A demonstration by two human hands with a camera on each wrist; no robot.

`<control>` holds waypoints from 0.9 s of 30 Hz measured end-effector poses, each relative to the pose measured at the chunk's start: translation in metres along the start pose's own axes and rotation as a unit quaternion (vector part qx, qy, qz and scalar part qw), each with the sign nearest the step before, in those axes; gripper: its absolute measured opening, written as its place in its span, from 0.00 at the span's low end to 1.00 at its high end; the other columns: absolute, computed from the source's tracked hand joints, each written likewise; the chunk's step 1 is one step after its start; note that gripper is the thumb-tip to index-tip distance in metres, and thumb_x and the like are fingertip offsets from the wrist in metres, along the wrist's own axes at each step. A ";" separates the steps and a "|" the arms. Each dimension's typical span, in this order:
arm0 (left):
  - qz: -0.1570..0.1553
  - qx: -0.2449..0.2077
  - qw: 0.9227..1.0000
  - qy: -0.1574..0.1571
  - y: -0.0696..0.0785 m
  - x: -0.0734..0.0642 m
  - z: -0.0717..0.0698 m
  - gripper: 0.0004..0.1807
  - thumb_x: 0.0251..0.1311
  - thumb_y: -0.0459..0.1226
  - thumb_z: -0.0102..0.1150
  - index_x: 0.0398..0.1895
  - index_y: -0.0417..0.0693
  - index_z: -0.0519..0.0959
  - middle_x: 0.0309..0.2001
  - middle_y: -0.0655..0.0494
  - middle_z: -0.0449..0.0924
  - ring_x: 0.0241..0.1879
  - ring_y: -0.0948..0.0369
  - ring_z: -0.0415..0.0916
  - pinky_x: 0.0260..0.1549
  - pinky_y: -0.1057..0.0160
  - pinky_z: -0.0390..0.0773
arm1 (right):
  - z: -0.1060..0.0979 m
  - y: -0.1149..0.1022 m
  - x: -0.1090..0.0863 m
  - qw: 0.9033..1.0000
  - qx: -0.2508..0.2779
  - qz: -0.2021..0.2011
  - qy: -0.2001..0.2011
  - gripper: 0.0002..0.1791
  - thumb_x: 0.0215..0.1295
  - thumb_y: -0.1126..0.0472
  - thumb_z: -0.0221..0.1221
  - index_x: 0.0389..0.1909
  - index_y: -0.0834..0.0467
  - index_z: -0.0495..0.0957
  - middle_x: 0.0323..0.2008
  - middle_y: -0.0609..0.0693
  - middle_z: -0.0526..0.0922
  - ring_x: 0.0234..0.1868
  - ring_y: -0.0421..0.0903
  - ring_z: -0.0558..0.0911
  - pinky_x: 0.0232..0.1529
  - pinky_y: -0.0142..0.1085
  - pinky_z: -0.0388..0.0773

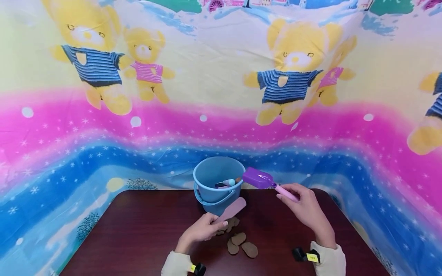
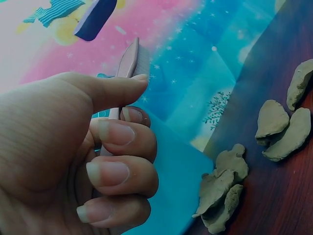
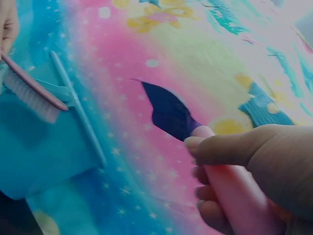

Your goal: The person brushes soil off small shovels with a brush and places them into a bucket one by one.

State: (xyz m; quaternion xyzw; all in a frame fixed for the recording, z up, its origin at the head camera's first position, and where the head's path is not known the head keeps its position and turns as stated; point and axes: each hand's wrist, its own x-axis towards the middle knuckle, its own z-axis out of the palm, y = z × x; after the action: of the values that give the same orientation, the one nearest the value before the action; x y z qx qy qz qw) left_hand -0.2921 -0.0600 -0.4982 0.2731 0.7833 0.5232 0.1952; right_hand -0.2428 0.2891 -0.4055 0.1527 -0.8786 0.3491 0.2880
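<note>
My left hand (image 1: 202, 230) grips a pink brush (image 1: 233, 209) in front of the bucket; its pale bristles show in the right wrist view. My right hand (image 1: 307, 209) holds a toy shovel by its pink handle (image 3: 239, 196), with the purple blade (image 1: 258, 178) raised beside the bucket's right rim. The light blue bucket (image 1: 210, 181) stands upright near the table's back edge, its handle hanging at the front. Inside it lie several small items, one with a light blue end (image 1: 228, 182). Flat brown clay-like pieces (image 1: 249, 249) lie on the table near my left hand.
The dark reddish-brown table (image 1: 138, 230) has rounded back corners. Behind and beside it hangs a cloth (image 1: 214, 92) printed with bears and snowflakes. A second heap of brown pieces (image 2: 222, 183) lies close to the bucket's base.
</note>
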 end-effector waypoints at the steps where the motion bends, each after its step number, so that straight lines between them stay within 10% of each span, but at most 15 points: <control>1: 0.000 0.000 1.000 0.000 -0.001 0.000 0.000 0.25 0.74 0.49 0.56 0.16 0.54 0.64 0.12 0.63 0.59 0.10 0.65 0.55 0.14 0.66 0.61 | 0.003 0.000 0.001 1.000 0.005 -0.003 0.004 0.15 0.61 0.59 0.72 0.49 0.54 0.86 0.42 0.49 0.87 0.34 0.38 0.79 0.34 0.33 0.76; 27: 0.002 0.023 1.000 0.006 0.003 -0.016 -0.018 0.23 0.75 0.48 0.55 0.25 0.41 0.72 0.12 0.59 0.62 0.12 0.64 0.59 0.18 0.65 0.67 | 0.086 -0.024 0.104 0.991 -0.016 -0.023 -0.127 0.15 0.67 0.60 0.67 0.52 0.61 0.85 0.43 0.55 0.88 0.36 0.46 0.84 0.43 0.46 0.83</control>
State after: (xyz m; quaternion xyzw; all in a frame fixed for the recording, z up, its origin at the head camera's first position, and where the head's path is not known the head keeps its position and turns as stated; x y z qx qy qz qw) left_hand -0.2896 -0.0826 -0.4886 0.2757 0.7956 0.5074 0.1833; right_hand -0.3483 0.2051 -0.3799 0.2112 -0.9099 0.3058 0.1842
